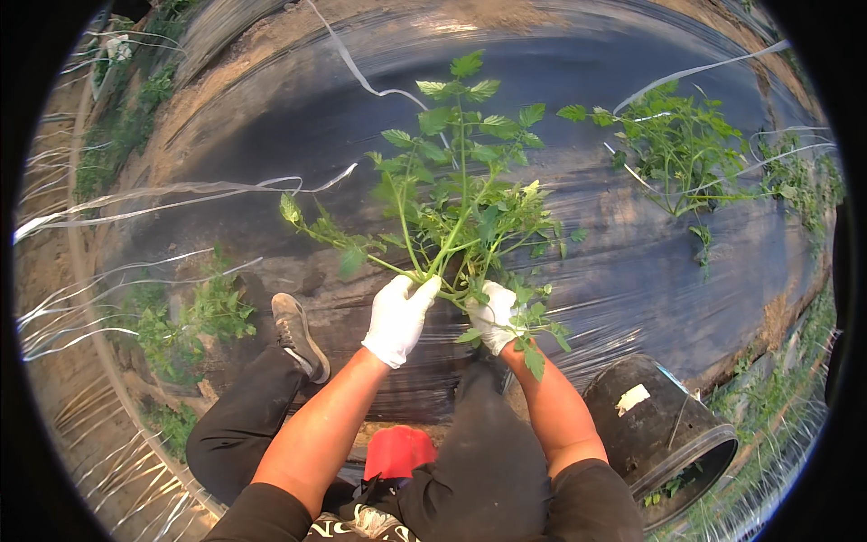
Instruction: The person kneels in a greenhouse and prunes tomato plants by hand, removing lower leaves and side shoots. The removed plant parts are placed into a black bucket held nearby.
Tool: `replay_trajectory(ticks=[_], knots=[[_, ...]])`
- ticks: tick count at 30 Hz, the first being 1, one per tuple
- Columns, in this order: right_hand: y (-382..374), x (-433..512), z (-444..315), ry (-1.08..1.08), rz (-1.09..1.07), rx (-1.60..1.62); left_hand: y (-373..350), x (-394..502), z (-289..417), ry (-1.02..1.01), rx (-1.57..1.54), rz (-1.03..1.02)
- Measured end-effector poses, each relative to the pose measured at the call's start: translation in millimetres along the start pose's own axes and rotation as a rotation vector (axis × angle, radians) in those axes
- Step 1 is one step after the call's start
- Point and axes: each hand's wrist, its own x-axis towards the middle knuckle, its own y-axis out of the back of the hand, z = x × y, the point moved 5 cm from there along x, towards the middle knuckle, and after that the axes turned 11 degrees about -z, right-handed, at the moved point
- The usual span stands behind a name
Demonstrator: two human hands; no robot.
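A leafy tomato plant (460, 210) grows in front of me, its several stems spreading from a low base. My left hand (399, 318), in a white glove, pinches the stems near their base with thumb and fingers. My right hand (493, 315), also gloved, is at the lower right of the same plant, among its leaves; foliage partly covers its fingers, so its grip is unclear. A white twine (362, 80) runs down behind the plant from the top. Another twine (257, 186) comes in from the left and ends beside the upper leaves.
Black plastic mulch film (325, 135) covers the bed. A second tomato plant (677, 149) with twine stands at the right, further plants (217, 305) at the left. A black bucket (657, 420) lies tipped at the lower right with leaves inside. A red object (399, 450) is between my legs.
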Motion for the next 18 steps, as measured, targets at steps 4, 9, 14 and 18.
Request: replay_trajectory(ticks=[4, 9, 14, 18], knots=[[-19.5, 3.7, 37.0, -0.018, 0.057, 0.048, -1.0, -0.3, 8.4, -0.055, -0.008, 0.0], [-34.0, -3.5, 60.2, -0.225, 0.17, 0.371, -3.0, 2.7, 15.5, -0.038, 0.003, -0.037], [-1.1, -14.7, -1.6, -0.075, 0.227, 0.144, 9.0, -2.3, 0.7, -0.021, -0.181, 0.002], [20.6, -9.2, 54.8, -0.191, 0.5, 0.313, 6.0, -0.4, 1.8, 0.003, -0.117, -0.045]])
